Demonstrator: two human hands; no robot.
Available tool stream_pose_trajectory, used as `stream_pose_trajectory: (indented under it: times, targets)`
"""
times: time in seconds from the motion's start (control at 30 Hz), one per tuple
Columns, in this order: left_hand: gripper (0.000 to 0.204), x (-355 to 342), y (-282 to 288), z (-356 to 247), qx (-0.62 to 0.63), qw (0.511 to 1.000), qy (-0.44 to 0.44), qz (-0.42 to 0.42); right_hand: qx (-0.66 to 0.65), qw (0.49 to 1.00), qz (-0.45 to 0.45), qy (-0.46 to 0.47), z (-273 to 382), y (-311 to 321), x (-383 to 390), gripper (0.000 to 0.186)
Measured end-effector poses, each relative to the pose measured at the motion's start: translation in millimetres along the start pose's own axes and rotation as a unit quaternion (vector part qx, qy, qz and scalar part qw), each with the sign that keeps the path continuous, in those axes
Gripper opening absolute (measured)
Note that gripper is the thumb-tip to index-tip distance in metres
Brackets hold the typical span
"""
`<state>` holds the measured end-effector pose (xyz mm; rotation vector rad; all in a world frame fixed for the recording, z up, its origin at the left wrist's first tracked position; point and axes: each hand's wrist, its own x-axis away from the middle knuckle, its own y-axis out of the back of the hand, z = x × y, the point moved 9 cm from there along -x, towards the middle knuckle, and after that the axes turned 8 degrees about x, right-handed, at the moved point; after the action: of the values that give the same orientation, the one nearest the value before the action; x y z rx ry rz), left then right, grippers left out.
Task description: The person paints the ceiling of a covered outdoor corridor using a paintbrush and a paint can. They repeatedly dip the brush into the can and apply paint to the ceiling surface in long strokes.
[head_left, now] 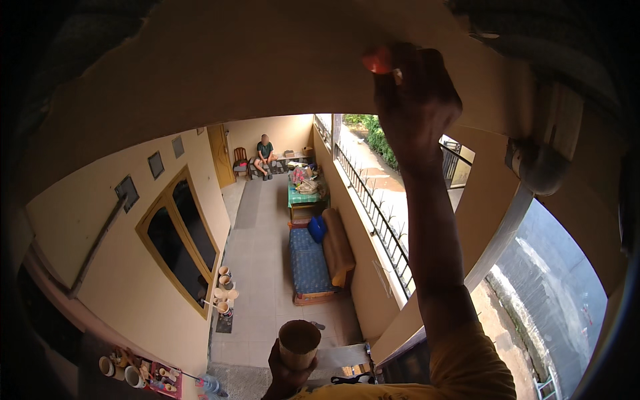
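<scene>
My right hand (420,93) is raised high against the shaded ceiling beam (253,73). Its fingers are closed around a red-handled tool (378,60) that looks like a paintbrush; its working end is lost in shadow and blur. Low in front of me, my left hand (285,370) wraps round a tan paint cup (299,340), holding it roughly upright with its mouth toward me. What lies deep in the cup is too dark to make out.
Far below, a blue-cushioned sofa (310,260) and a green-covered table (303,193) line the railing wall. A person (265,157) sits at the far end. Several pots (225,293) stand by the left wall, near a window (177,240). A metal step (341,357) shows beneath me.
</scene>
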<state>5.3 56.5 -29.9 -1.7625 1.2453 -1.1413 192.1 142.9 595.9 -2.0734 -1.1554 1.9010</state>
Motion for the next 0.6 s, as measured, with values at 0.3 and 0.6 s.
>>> stream_pose_trajectory:
  times: [0.3, 0.6]
  targets:
    - [0.06, 24, -33, -11, 0.135, 0.988, 0.063, -0.032, -0.352, 0.932, -0.072, -0.052, 139, -7, -21, 0.015]
    - [0.059, 22, -23, -16, 0.163, 0.983, 0.074, -0.034, -0.43, 0.811, -0.037, -0.395, -127, -16, 48, 0.014]
